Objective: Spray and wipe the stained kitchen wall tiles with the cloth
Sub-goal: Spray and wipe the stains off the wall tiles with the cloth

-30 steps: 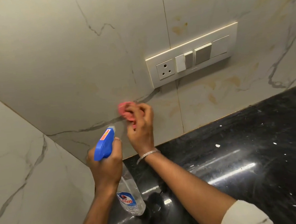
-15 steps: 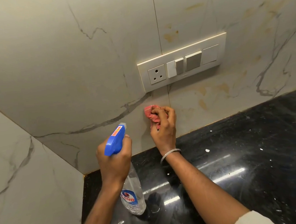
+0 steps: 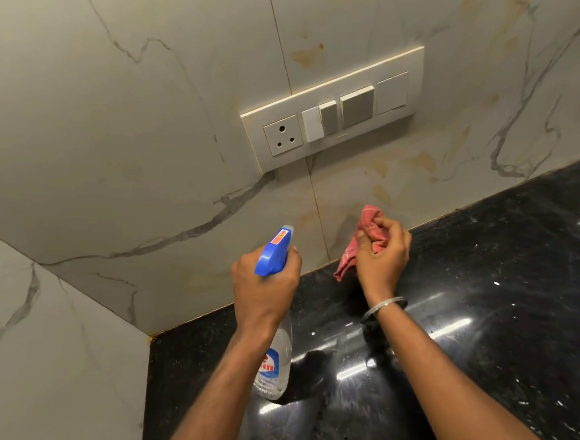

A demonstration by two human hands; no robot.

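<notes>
Bunching the pink cloth (image 3: 369, 221) in my right hand (image 3: 382, 259), fingers curled tight round it, I hold it low by the stained wall tiles (image 3: 399, 178), just above the black tabletop (image 3: 494, 308); whether it touches the wall I cannot tell. Just to its left, my left hand (image 3: 266, 290) grips the spray bottle (image 3: 272, 253), blue nozzle toward the tiles. A switch plate (image 3: 334, 110) sits higher up.

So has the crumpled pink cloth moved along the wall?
Yes. The pink cloth went right, crossing the vertical tile joint below the white switch plate.
</notes>
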